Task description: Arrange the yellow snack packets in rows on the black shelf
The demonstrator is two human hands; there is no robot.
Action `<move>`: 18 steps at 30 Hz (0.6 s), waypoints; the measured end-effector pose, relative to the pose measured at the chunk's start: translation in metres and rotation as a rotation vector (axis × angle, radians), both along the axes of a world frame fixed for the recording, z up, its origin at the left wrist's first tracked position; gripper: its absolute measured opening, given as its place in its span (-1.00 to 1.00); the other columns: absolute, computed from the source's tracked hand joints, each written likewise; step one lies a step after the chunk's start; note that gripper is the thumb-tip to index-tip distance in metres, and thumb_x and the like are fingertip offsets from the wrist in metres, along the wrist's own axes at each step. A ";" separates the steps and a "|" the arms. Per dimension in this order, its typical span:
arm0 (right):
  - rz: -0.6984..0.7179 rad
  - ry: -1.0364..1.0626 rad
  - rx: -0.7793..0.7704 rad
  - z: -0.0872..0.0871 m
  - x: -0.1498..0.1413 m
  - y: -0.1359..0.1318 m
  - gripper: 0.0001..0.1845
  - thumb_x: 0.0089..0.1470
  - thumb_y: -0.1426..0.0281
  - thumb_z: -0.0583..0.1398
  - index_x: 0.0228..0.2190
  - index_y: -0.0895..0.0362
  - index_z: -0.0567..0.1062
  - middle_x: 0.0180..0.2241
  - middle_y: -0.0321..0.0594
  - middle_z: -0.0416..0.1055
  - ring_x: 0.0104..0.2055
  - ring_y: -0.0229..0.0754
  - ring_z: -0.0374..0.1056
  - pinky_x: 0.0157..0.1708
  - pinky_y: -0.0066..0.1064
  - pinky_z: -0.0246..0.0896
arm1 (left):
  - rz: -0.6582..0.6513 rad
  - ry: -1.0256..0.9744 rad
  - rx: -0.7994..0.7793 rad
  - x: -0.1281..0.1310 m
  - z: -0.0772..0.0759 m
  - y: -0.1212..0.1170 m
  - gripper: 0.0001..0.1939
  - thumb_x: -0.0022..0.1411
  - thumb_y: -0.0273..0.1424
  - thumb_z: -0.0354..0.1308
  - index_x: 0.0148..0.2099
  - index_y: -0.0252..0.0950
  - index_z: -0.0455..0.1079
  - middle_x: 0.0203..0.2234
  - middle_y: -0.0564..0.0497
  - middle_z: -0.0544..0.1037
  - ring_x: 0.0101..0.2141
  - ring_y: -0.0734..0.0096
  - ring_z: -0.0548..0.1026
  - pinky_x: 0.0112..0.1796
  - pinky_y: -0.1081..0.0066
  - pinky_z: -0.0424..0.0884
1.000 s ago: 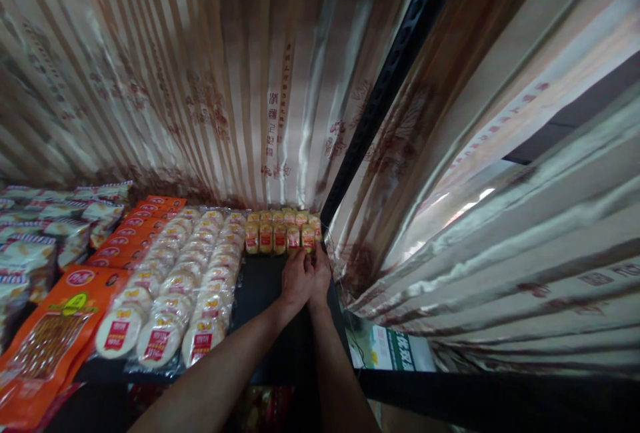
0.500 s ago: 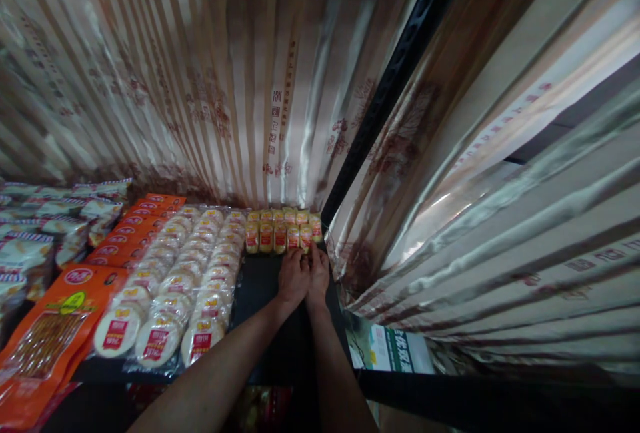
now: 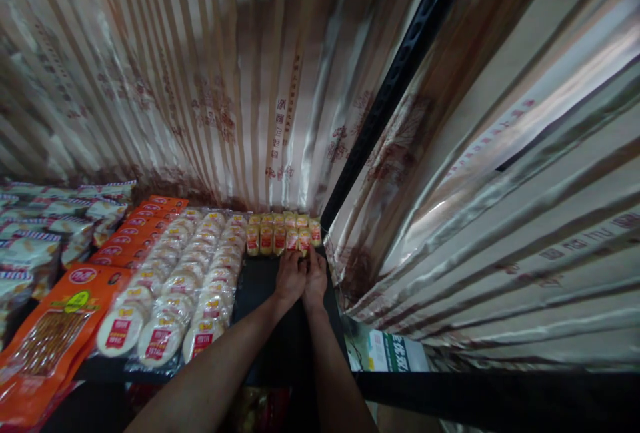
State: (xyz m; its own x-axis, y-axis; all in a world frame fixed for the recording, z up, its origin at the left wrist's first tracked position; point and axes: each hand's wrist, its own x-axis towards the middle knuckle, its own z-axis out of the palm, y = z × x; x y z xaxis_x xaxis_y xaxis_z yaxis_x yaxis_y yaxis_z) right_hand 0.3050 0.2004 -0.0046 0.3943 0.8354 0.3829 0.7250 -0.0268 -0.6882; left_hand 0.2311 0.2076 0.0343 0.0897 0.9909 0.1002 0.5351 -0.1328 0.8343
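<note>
Small yellow-wrapped snack packs (image 3: 266, 239) with red labels stand upright in two rows at the shelf's back right corner. My left hand (image 3: 291, 278) and my right hand (image 3: 315, 277) are side by side at the right end of the front row. Between their fingertips is a front-row snack pack (image 3: 305, 240); both hands are closed on its lower part, which they partly hide. Right beside it, another pack (image 3: 315, 230) sits slightly farther back.
Left of the small packs lie rows of round white crackers (image 3: 160, 339) in clear wrap, orange snack bags (image 3: 55, 326) and white-blue bags (image 3: 30, 253). A black upright post (image 3: 380, 106) rises behind the shelf (image 3: 260, 286). Striped foil-like sheeting (image 3: 240, 86) hangs around it.
Both hands have shifted slightly left, and the pack between them sits a little farther left along the front row. The camera view has moved slightly.
</note>
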 end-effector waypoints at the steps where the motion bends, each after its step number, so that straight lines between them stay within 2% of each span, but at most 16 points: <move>1: -0.001 -0.001 -0.005 0.001 -0.001 0.000 -0.45 -0.01 0.48 -0.03 0.07 0.11 0.28 -0.22 -0.11 0.28 -0.28 -0.18 0.32 -0.32 -0.37 0.29 | -0.001 0.002 0.000 -0.001 0.000 0.001 -0.73 0.13 -0.53 -0.05 -0.13 -0.36 0.36 -0.11 -0.13 0.41 -0.03 0.34 0.31 0.06 0.30 0.20; 11: -0.010 -0.019 0.006 0.002 -0.004 -0.003 -0.43 -0.01 0.50 -0.03 0.08 0.08 0.24 -0.17 -0.10 0.22 -0.25 -0.18 0.29 -0.28 -0.34 0.28 | -0.016 -0.021 0.042 -0.006 -0.009 0.005 -0.78 0.10 -0.57 -0.04 -0.24 -0.29 0.38 -0.22 -0.03 0.44 -0.11 0.41 0.33 0.00 0.34 0.24; 18: -0.037 0.022 -0.002 0.003 -0.006 -0.003 -0.43 0.00 0.45 -0.01 0.10 0.08 0.19 -0.15 -0.06 0.18 -0.28 -0.17 0.29 -0.30 -0.35 0.27 | -0.081 0.027 0.089 -0.009 -0.002 0.003 -0.77 0.15 -0.55 -0.07 -0.32 -0.29 0.41 -0.30 -0.02 0.47 -0.19 0.42 0.35 -0.05 0.36 0.26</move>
